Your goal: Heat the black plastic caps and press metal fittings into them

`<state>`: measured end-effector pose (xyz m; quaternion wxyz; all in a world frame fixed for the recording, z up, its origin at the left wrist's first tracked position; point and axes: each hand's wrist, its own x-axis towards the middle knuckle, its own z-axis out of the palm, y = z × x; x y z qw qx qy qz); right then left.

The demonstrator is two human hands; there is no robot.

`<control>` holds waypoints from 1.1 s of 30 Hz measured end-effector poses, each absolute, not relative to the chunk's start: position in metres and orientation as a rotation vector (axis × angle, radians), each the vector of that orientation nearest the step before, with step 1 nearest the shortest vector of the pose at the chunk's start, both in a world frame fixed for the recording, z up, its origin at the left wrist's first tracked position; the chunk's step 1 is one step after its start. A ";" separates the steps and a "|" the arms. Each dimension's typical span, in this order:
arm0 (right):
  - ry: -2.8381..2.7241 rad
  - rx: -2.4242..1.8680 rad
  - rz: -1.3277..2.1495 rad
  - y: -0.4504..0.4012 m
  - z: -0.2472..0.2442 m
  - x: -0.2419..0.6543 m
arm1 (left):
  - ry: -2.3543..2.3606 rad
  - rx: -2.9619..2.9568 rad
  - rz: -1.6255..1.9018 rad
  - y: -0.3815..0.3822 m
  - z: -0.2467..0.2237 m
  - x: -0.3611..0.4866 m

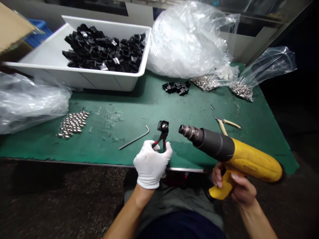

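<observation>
My left hand [151, 162], in a white glove, is closed round the handles of small pliers [163, 136]. At the pliers' tip sits a black part [163, 125] with a round metal piece on it. My bare right hand [235, 186] grips the yellow handle of a heat gun [251, 159]. The gun's metal nozzle [190, 132] points left, towards the black part and apart from it. An L-shaped hex key [134, 138] lies on the green mat left of the pliers.
A white tray [99, 78] of black parts stands at the back left. Plastic bags [189, 39] lie behind. Metal pieces [72, 124] lie at left, black parts [176, 87] further back, cutters [228, 124] behind the gun. The mat's front edge [87, 161] is near my hands.
</observation>
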<state>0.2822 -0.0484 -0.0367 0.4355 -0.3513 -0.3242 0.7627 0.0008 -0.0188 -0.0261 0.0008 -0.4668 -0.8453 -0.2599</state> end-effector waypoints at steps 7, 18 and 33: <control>-0.822 -0.795 1.899 -0.063 -0.038 0.265 | -2.754 -1.501 -0.902 -0.026 -0.009 -0.003; -0.983 -0.774 1.970 -0.080 -0.042 0.253 | -2.645 -1.567 -1.537 -0.023 -0.009 -0.007; -0.956 -0.761 2.016 -0.078 -0.044 0.233 | -2.425 -1.605 -1.515 -0.019 -0.011 -0.004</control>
